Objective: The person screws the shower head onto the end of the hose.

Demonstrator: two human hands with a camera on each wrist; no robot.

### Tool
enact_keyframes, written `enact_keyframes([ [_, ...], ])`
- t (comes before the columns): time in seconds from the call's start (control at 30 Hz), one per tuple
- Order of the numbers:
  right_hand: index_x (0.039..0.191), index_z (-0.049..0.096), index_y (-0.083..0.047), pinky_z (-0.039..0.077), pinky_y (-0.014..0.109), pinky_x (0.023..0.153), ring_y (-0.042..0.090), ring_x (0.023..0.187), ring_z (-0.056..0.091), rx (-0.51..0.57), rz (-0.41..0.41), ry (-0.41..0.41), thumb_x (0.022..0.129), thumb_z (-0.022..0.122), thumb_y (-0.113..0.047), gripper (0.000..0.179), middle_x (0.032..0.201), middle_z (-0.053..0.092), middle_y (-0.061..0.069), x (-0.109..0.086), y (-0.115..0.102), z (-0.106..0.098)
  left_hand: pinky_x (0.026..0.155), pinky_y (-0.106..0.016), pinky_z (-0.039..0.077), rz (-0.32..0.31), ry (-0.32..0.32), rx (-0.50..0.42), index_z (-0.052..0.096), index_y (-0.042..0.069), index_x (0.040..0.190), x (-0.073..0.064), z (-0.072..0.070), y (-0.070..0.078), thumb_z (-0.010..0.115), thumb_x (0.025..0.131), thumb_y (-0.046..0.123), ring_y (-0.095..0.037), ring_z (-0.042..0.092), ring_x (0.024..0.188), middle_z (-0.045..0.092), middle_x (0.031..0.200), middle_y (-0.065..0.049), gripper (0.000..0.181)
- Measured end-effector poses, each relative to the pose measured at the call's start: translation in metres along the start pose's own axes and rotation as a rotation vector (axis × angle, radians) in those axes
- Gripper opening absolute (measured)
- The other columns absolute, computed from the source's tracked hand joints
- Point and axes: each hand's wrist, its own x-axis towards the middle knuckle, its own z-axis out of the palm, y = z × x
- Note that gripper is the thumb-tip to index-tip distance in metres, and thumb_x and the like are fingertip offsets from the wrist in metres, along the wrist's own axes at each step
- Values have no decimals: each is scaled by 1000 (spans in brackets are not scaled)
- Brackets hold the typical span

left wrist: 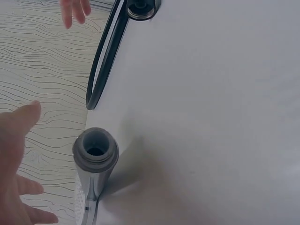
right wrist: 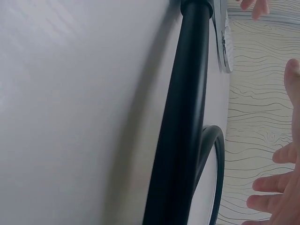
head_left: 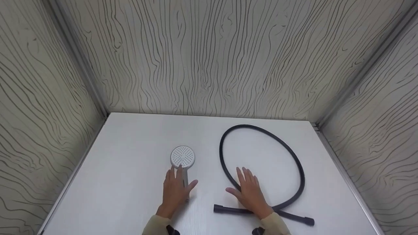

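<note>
Shower head [head_left: 183, 157] lies nearest my spread, empty left hand [head_left: 174, 191], handle [head_left: 185, 176] pointing toward me; my empty right hand [head_left: 250, 193] overhangs the shower hose [head_left: 302, 179].

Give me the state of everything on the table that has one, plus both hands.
Shower head: lying spray face up, handle end open, no hose attached.
Hose: lying in a loop that crosses itself, both ends free.
Left hand: open, over the shower head's handle, gripping nothing.
Right hand: open, over the hose, gripping nothing.
</note>
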Motion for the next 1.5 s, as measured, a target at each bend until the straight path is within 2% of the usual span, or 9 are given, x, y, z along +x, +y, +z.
enact_keyframes([
  [0.2,146,39,-3,37,64,108,45,135,41,-5,2,-12,88,62,-56,82,145,44,26,-2,0,0,105,-60,45,-42,-13,-41,42,4,144,-3,-2,0,69,83,55,-42,44,131,43,145,-27,84],
  [0.47,145,40,-2,41,62,106,44,133,44,-12,-28,24,89,59,-59,82,143,46,25,-4,1,-1,106,-60,43,-86,-33,-65,42,1,143,-3,-5,1,68,84,55,-45,41,134,41,145,-29,84],
  [0.77,146,40,-2,41,60,107,43,133,44,11,-39,37,89,63,-53,80,144,46,25,-5,-3,-2,108,-62,40,-163,-71,-129,39,1,145,0,-9,1,68,84,55,-47,38,136,38,147,-30,86],
  [0.93,147,38,-4,37,62,110,43,136,40,74,0,-3,88,65,-51,80,147,43,24,-6,-6,-2,109,-61,40,-190,-69,-178,39,1,145,-1,-10,0,68,84,55,-48,38,136,38,148,-30,87],
  [1.03,147,38,-4,36,62,111,43,137,40,90,7,-14,88,66,-50,80,148,43,24,-6,-7,-1,111,-61,38,-215,-88,-213,38,0,146,-1,-11,0,67,84,55,-47,36,137,38,148,-30,87],
  [1.2,147,39,-4,36,60,111,42,136,42,100,-13,3,87,67,-49,80,146,45,23,-6,-7,0,115,-58,34,-271,-127,-292,35,-1,147,2,-12,0,66,87,53,-45,36,139,39,149,-27,87],
  [1.5,146,41,-3,40,57,110,39,134,45,77,-47,17,86,68,-49,80,145,48,21,-8,-9,0,115,-57,35,-373,-166,-381,32,1,149,9,-12,1,62,89,55,-45,37,139,37,150,-27,86],
])
